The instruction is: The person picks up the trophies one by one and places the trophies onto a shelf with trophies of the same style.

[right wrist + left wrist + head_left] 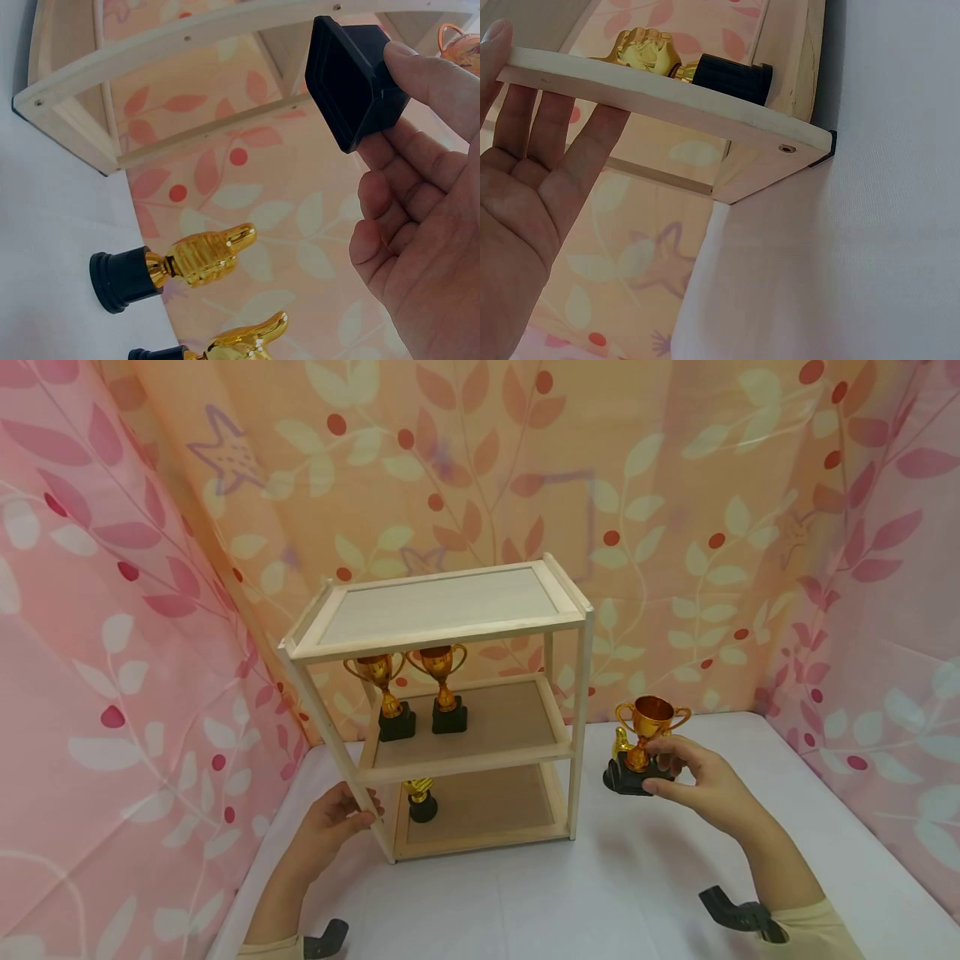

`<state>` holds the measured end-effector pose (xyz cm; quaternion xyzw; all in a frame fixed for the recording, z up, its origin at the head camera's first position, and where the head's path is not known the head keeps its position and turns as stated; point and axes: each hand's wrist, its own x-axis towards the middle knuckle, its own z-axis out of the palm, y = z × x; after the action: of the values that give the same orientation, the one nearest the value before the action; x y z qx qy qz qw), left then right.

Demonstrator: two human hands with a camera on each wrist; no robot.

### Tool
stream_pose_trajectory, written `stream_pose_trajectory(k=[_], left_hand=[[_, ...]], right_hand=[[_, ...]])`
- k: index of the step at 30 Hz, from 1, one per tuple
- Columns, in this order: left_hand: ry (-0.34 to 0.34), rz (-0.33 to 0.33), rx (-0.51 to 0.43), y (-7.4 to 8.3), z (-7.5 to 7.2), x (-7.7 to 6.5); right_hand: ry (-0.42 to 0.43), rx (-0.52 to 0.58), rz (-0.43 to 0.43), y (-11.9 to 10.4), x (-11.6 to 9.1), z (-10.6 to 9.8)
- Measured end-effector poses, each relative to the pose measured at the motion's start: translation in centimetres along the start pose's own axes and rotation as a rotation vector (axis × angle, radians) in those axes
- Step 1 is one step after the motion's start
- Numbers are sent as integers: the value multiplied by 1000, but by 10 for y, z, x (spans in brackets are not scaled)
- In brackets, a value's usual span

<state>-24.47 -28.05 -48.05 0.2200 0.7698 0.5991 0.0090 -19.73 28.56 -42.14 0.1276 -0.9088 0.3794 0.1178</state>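
My right hand pinches the black base of a gold two-handled trophy cup, held upright to the right of a pale wooden shelf rack. With its thumb in front and fingers behind, my left hand grips the rack's front left post. Two similar trophy cups stand side by side on the middle shelf. On the bottom shelf is a gold hand-shaped trophy, its top partly hidden by the middle shelf.
Two gold thumbs-up trophies with black bases stand on the white-covered table, right of the rack. In the head view the held cup largely hides them. Leaf-patterned curtains enclose the back and sides.
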Motion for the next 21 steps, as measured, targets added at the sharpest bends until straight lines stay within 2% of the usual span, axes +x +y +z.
stream_pose_trajectory(k=[5,12,21], left_hand=[[-19,20,1,0,0,0],[-8,-32,5,1,0,-1],[-10,-57,-1,3,2,0]], right_hand=[[11,1,-27,-12,-4,-3],[32,20,-78,-28,-9,-6],[69,24,-129,-46,-15,-7]])
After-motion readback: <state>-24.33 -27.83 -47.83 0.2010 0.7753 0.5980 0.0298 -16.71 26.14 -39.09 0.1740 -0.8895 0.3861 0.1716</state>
